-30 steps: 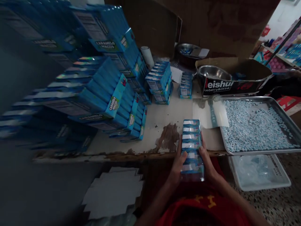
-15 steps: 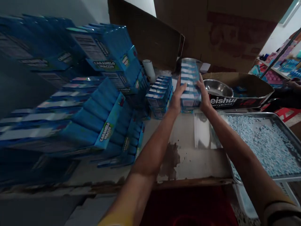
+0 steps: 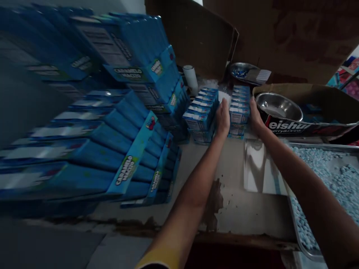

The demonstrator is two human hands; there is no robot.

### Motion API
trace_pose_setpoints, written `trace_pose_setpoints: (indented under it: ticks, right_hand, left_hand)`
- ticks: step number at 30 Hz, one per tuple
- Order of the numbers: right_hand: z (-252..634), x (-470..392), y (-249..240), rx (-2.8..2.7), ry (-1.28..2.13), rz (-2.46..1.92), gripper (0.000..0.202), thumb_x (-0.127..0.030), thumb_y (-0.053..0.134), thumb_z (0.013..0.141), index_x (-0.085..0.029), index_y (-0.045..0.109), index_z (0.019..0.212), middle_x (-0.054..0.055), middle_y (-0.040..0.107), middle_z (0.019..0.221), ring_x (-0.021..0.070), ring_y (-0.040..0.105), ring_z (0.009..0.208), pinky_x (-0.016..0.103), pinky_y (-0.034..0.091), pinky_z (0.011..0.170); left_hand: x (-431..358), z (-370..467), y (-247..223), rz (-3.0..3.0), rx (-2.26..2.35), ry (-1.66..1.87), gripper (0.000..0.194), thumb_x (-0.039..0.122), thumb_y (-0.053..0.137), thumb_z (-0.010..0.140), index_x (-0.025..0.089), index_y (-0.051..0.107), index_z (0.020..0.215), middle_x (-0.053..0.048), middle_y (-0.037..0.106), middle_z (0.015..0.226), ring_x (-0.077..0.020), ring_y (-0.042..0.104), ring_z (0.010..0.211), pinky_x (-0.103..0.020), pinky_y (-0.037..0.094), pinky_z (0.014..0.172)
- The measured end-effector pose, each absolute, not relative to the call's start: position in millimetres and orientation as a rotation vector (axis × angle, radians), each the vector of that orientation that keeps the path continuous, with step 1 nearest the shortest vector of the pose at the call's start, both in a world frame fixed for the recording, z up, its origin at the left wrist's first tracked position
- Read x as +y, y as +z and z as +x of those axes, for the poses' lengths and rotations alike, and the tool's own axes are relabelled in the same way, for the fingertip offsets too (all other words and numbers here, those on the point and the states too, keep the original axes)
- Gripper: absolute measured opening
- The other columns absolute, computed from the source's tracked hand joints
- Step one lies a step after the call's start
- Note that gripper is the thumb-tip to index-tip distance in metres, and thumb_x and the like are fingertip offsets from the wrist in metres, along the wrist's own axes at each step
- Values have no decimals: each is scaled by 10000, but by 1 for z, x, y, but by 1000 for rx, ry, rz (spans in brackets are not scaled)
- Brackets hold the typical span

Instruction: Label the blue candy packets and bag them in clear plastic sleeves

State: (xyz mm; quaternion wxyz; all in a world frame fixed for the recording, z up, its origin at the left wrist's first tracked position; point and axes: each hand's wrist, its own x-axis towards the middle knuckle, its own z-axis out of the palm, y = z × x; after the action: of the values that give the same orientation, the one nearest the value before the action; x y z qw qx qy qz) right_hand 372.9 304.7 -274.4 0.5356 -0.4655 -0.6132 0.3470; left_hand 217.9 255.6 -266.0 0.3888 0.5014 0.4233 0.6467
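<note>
My two bare hands flank a narrow stack of blue candy boxes (image 3: 239, 112) toward the back of a worn table (image 3: 249, 213).
My left hand (image 3: 223, 118) and right hand (image 3: 255, 116) are apart, open and fingers extended, one on each side; I cannot tell whether either palm touches. The step in hand looks like setting or squaring this stack. A similar stack of boxes (image 3: 198, 121) stands to its left, just beyond my left hand, and a carton holding a metal bowl (image 3: 280, 108) is near my right. The next move calls for clearing both sides gently, without nudging the neighboring stack.
</note>
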Motion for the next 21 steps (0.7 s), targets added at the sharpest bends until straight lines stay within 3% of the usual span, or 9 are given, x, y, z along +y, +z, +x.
trace_pose_setpoints:
  ticks: [2, 4, 7, 10, 12, 15, 19, 21]
  right_hand:
    - [385, 284, -268, -1439, 814, -1214, 709, -671, 431, 1081, -210, 490, 1617, 126, 492, 1703, 254, 423, 1588, 512, 290, 1334]
    - [399, 258, -261, -1479, 801, -1277, 707, -683, 584, 1008, -236, 565, 1555, 117, 661, 1531, 276, 603, 1404, 504, 421, 1255]
    - [423, 212, -246, -1672, 799, -1268, 584, -615, 736, 913, -193, 741, 1317, 84, 808, 1118, 238, 730, 1007, 408, 587, 973]
    - [450, 165, -227, -1907, 738, -1269, 370, -493, 762, 913, -166, 817, 1079, 54, 804, 917, 195, 714, 840, 327, 558, 808]
    - [469, 131, -218, -2077, 613, -1351, 241, -397, 754, 937, -174, 826, 994, 39, 803, 873, 178, 707, 801, 303, 516, 765]
    - [489, 76, -217, -2356, 427, -1562, 129, -306, 767, 955, -200, 821, 903, 23, 802, 848, 171, 697, 764, 293, 462, 725]
    - [487, 11, -241, -2743, 214, -1586, 101, -292, 803, 957, -200, 791, 996, 67, 802, 1015, 240, 699, 961, 336, 480, 804]
    - [476, -6, -259, -2877, 21, -1496, 115, -244, 766, 971, -177, 765, 1065, 112, 774, 1115, 277, 663, 1052, 375, 488, 850]
  left_hand:
    - [215, 203, -271, 1326, 1237, 1793, 426, 484, 495, 1101, 152, 674, 1299, -164, 679, 1457, -279, 555, 1505, -440, 411, 1294]
    - [179, 181, -280, 1382, 1626, 1947, 499, 489, 678, 1005, 168, 607, 1381, -174, 616, 1515, -303, 519, 1531, -464, 413, 1286]
    - [156, 150, -292, 1231, 2090, 1923, 1000, 463, 906, 809, 108, 373, 1578, -272, 455, 1635, -373, 382, 1611, -547, 350, 1310]
    - [172, 141, -299, 1276, 2047, 1740, 1395, 502, 1025, 649, 68, 183, 1673, -334, 213, 1764, -427, 133, 1700, -590, 203, 1360]
    - [184, 146, -303, 1309, 1995, 1709, 1474, 633, 991, 662, 49, 124, 1701, -323, 141, 1795, -460, 54, 1704, -612, 150, 1363]
    - [186, 153, -305, 1354, 2012, 1729, 1436, 798, 836, 768, 3, 86, 1699, -286, 173, 1805, -458, 112, 1694, -602, 119, 1351]
    - [177, 153, -301, 1370, 2085, 1687, 1458, 717, 928, 719, -37, 121, 1671, -278, 228, 1790, -415, 197, 1670, -558, 117, 1365]
    - [179, 150, -300, 1329, 2111, 1640, 1527, 644, 997, 667, -30, 65, 1673, -288, 221, 1780, -416, 199, 1656, -569, 117, 1371]
